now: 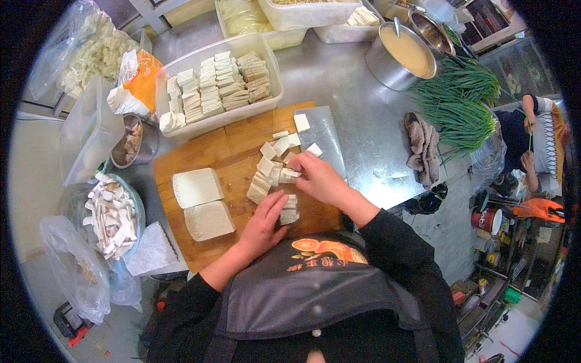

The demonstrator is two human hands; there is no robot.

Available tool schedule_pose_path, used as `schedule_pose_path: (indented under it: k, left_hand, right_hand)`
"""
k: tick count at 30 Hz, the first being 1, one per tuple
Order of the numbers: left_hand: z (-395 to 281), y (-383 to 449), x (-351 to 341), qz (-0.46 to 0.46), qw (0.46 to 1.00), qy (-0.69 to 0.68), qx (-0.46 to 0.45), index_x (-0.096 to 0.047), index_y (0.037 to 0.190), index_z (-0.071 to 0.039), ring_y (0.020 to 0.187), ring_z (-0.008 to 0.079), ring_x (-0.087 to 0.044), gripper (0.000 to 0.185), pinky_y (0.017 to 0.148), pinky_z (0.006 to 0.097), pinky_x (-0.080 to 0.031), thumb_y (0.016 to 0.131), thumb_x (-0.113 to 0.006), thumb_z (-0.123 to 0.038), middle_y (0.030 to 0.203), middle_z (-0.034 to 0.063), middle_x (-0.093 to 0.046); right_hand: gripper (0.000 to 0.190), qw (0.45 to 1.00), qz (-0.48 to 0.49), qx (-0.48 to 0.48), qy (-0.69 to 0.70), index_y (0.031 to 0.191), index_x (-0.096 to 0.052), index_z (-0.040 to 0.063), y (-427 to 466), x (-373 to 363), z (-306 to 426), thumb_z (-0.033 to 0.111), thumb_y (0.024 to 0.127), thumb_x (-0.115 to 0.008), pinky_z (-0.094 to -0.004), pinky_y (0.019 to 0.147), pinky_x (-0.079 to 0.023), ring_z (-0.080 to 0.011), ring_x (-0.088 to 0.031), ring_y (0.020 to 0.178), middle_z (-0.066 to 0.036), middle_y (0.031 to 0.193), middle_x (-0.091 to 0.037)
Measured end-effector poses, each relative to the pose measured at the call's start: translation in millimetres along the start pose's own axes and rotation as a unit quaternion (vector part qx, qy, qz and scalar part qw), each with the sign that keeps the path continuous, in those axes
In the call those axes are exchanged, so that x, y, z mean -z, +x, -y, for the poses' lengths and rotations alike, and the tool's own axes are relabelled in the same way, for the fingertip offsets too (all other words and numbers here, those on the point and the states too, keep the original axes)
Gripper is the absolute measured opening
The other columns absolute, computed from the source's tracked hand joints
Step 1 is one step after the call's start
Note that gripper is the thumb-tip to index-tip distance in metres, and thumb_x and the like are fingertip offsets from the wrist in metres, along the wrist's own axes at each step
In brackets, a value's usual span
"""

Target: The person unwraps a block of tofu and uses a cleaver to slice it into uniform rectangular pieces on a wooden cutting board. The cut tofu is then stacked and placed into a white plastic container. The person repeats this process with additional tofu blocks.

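Observation:
On the wooden cutting board (245,140) lies a loose heap of white tofu slices (268,170). My right hand (320,179) is over the heap's right side, thumb and fingertips pinching a tofu slice (290,173). My left hand (263,220) rests palm down on the board, fingertips beside a short row of tofu slices (289,209), thumb apart from the fingers. Two uncut tofu blocks (197,187) lie to its left. A broad metal cleaver blade (323,129) lies flat at the board's right edge, with tofu pieces on it; its handle is hidden.
A plastic tub (277,97) of stacked tofu slices stands behind the board. At left is a basket (140,218) of pale strips. A steel pot (386,75) of tan liquid, green chives (463,109) and meat (422,147) are at right. Another person's hands (529,159) show far right.

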State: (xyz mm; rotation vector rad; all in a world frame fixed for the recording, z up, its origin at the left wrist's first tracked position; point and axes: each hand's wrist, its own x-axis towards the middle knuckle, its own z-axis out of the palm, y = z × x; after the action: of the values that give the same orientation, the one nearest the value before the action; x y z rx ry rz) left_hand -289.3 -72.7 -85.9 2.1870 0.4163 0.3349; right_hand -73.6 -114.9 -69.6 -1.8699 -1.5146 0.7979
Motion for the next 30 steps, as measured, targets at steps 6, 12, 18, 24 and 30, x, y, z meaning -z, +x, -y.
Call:
schedule_pose_path:
  k: [6,12,18,24,30]
  left_hand:
    - [1.4,0.5,-2.8,-0.001,0.999,-0.041,0.02,-0.036,0.135,-0.004,0.126,0.035,-0.038,0.076,0.105,0.0393,-0.035,0.067,-0.07,0.0,0.137,0.017,-0.038]
    - [-1.9,-0.3,-1.8,-0.046,0.996,-0.076,0.03,-0.036,0.136,-0.004,0.127,0.0343,-0.039,0.074,0.104,0.0384,-0.035,0.071,-0.07,-0.003,0.138,0.0181,-0.037]
    - [-6.4,2.4,8.9,-0.046,0.999,-0.003,-0.014,-0.04,0.133,0.0,0.128,0.0341,-0.038,0.067,0.105,0.0383,-0.034,0.075,-0.071,-0.013,0.138,0.0196,-0.038]
    - [-7.0,13.8,-1.1,-0.016,0.992,0.125,-0.008,-0.045,0.127,0.006,0.127,0.0342,-0.039,0.059,0.105,0.0394,-0.035,0.08,-0.067,-0.023,0.136,0.02,-0.041]
    - [-3.9,9.8,0.0,-0.013,0.994,0.106,-0.019,-0.046,0.125,0.006,0.127,0.0346,-0.04,0.057,0.105,0.04,-0.035,0.08,-0.067,-0.023,0.135,0.0191,-0.043]
  right_hand:
    - [0.027,0.999,-0.026,0.009,-0.035,0.101,-0.054,0.007,-11.1,-4.0,-6.3,0.01,0.077,-0.065,-0.0383,0.072,-0.049,-0.0314,-0.06,0.083,-0.013,0.092,-0.056]
    - [0.027,0.999,0.014,0.034,-0.022,0.106,-0.055,0.007,-24.7,-12.1,8.8,0.012,0.08,-0.062,-0.0397,0.075,-0.05,-0.0335,-0.059,0.089,-0.014,0.098,-0.057]
    - [0.03,0.996,0.023,0.074,0.033,0.112,-0.056,0.007,-29.1,-12.2,9.3,0.015,0.083,-0.06,-0.0406,0.077,-0.049,-0.0347,-0.057,0.094,-0.015,0.102,-0.057]
    - [0.021,0.998,0.017,0.002,0.054,0.105,-0.061,0.005,-17.2,-2.2,-2.3,0.008,0.084,-0.057,-0.0364,0.077,-0.048,-0.0314,-0.059,0.09,-0.014,0.1,-0.058]
    - [0.016,0.995,0.014,-0.029,-0.097,0.098,-0.06,0.007,-2.0,-11.8,1.2,0.013,0.084,-0.055,-0.0408,0.072,-0.049,-0.034,-0.059,0.084,-0.012,0.096,-0.057]
